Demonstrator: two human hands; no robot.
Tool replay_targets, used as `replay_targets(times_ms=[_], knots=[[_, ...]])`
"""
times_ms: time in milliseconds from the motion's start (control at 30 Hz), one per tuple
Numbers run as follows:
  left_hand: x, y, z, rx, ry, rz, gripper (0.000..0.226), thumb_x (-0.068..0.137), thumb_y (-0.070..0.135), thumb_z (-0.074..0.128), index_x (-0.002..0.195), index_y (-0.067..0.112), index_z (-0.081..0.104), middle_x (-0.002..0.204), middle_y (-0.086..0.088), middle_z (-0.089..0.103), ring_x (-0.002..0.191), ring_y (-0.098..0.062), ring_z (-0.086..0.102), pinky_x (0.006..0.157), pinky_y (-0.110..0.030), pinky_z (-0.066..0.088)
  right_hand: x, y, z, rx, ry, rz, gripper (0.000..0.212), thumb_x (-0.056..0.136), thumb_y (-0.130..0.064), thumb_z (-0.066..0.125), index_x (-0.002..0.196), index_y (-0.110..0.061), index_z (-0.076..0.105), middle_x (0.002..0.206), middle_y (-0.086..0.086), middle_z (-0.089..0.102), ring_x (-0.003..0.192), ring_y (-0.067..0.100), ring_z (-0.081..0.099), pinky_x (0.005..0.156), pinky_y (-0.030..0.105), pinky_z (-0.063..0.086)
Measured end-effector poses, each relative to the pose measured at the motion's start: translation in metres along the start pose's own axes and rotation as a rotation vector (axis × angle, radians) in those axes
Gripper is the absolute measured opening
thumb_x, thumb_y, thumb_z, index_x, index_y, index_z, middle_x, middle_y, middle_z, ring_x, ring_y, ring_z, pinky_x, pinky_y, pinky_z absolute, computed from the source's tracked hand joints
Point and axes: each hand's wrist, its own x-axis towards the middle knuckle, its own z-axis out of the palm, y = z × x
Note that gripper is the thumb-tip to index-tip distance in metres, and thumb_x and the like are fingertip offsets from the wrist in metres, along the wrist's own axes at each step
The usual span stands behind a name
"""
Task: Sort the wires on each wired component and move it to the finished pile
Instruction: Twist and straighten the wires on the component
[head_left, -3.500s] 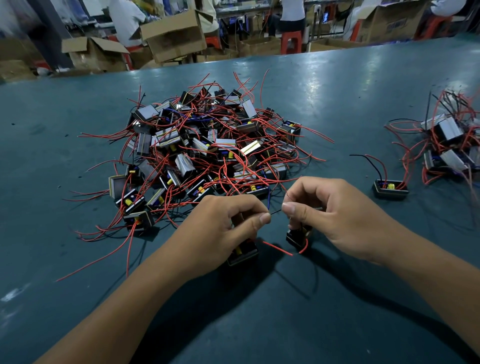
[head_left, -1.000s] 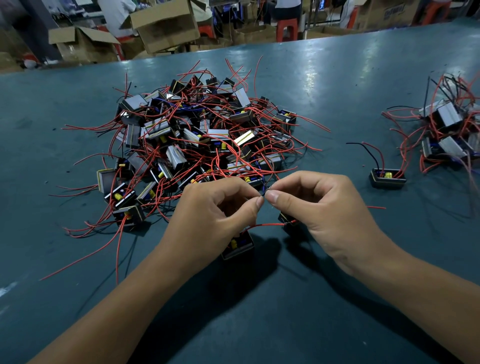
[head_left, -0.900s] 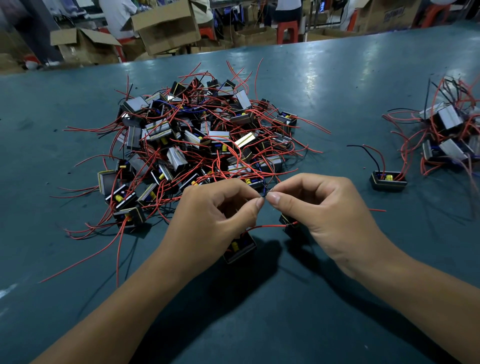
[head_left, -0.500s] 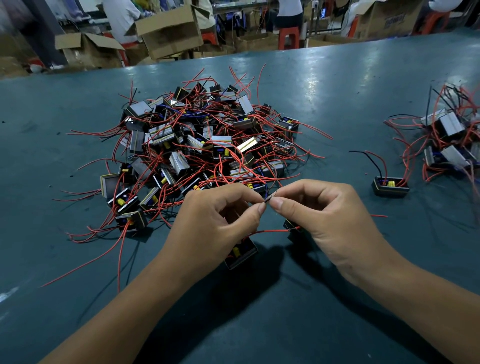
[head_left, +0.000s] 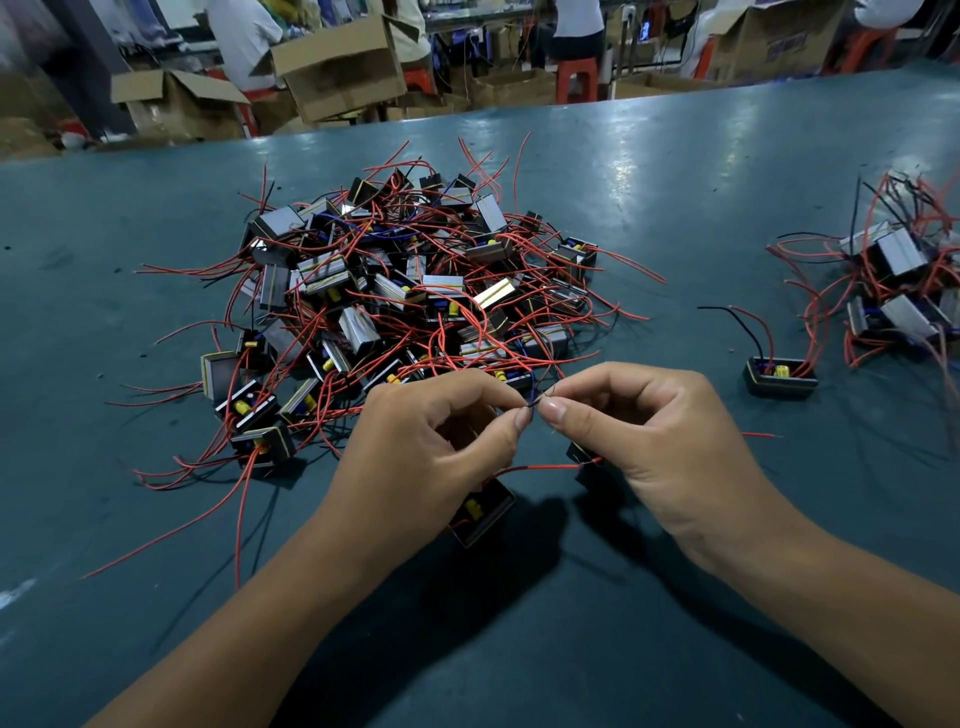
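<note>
Here, at a teal worktable (head_left: 675, 171), a worker's left hand (head_left: 415, 457) and right hand (head_left: 654, 431) meet fingertip to fingertip, each thumb and forefinger closed in a pinch on thin dark wire ends (head_left: 534, 404), the other fingers curled in. Two components appear to be in play: one (head_left: 480, 512) shows under the left hand, a second (head_left: 587, 457) under the right, with a red wire (head_left: 540, 467) running between them; which block the pinched ends belong to cannot be told. Behind lies the unsorted heap (head_left: 395, 301), a tangle of blocks and red leads; at far right sits the smaller pile (head_left: 893, 280), likely the finished one, with a lone unit (head_left: 781, 376) just short of it. The wires look light, limp and springy, apt to snag on neighbours, so they are best taken near their tips for sorting. The block looks small, rigid and the heavier part, and should be lifted by its body, not dangled by leads that might strain at their joints.
</note>
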Motion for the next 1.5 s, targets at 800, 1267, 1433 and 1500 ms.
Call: replay_targets(times_ms=[800, 1267, 1433, 1500], knots=[[0.017, 0.029, -0.004, 0.381, -0.043, 0.194, 0.014, 0.089, 0.029, 0.067, 0.082, 0.017, 0.067, 0.076, 0.009, 0.058, 0.071, -0.009, 0.053, 0.064, -0.031, 0.045, -0.002, -0.001, -0.002, -0.281, -0.032, -0.162, 0.005, 0.078, -0.024, 0.073, 0.075, -0.023, 0.075, 0.067, -0.006, 0.061, 0.056, 0.004, 0.052, 0.053, 0.021, 0.041], [0.030, 0.040, -0.020, 0.421, -0.272, 0.106, 0.013, 0.092, 0.030, 0.067, 0.081, 0.023, 0.065, 0.073, 0.010, 0.059, 0.071, -0.010, 0.053, 0.059, -0.021, 0.039, -0.004, -0.003, -0.001, -0.347, -0.024, -0.208, 0.006, 0.077, -0.017, 0.073, 0.072, -0.021, 0.072, 0.063, -0.014, 0.056, 0.055, 0.001, 0.048, 0.053, 0.019, 0.041], [0.020, 0.022, -0.020, 0.359, -0.157, 0.264, 0.013, 0.088, 0.024, 0.070, 0.098, 0.017, 0.068, 0.093, 0.011, 0.063, 0.084, -0.007, 0.060, 0.074, -0.017, 0.045, 0.001, -0.002, -0.007, -0.275, -0.054, -0.124, 0.016, 0.083, -0.006, 0.075, 0.071, -0.016, 0.071, 0.053, -0.013, 0.052, 0.049, -0.001, 0.043, 0.049, 0.012, 0.035], [0.013, 0.015, -0.013, 0.188, -0.121, 0.125, 0.023, 0.089, 0.030, 0.072, 0.108, 0.020, 0.066, 0.095, 0.011, 0.069, 0.089, -0.011, 0.067, 0.076, -0.023, 0.052, 0.002, -0.002, -0.007, -0.216, -0.055, -0.099, 0.015, 0.083, -0.005, 0.075, 0.071, -0.013, 0.072, 0.053, -0.011, 0.053, 0.048, 0.000, 0.043, 0.049, 0.012, 0.036]])
